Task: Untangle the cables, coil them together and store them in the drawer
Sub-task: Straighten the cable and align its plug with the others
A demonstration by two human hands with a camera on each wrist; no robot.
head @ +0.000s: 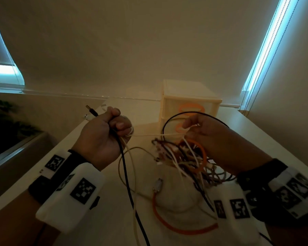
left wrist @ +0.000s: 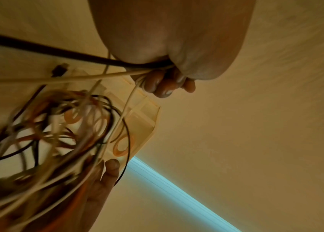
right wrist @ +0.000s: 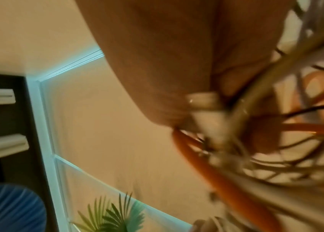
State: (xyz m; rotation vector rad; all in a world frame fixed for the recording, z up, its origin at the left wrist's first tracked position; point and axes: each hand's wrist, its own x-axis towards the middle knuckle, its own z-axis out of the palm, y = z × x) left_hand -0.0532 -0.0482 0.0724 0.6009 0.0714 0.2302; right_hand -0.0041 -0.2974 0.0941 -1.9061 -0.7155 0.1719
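My left hand [head: 112, 128] is raised above the table, its fist closed round a black cable [head: 124, 167] and white cables [head: 132, 174]; a black USB plug [head: 91, 110] sticks up out of it. The left wrist view shows the same fingers [left wrist: 163, 84] curled round those strands. My right hand [head: 199, 126] pinches white strands at the top of a tangle of cables [head: 183, 157], lifted off the table, in white, black and orange. A white strand [head: 149, 134] runs taut between the hands. An orange cable [head: 167, 222] trails on the table. The drawer unit [head: 190, 103] stands behind, drawers closed.
The small cream drawer unit has orange loop handles [head: 191, 109] and sits on the white table [head: 103, 219] near the far right corner. Window blinds with bead chains [head: 267, 50] hang at right. A dark planter with a plant [head: 5, 125] lies left of the table.
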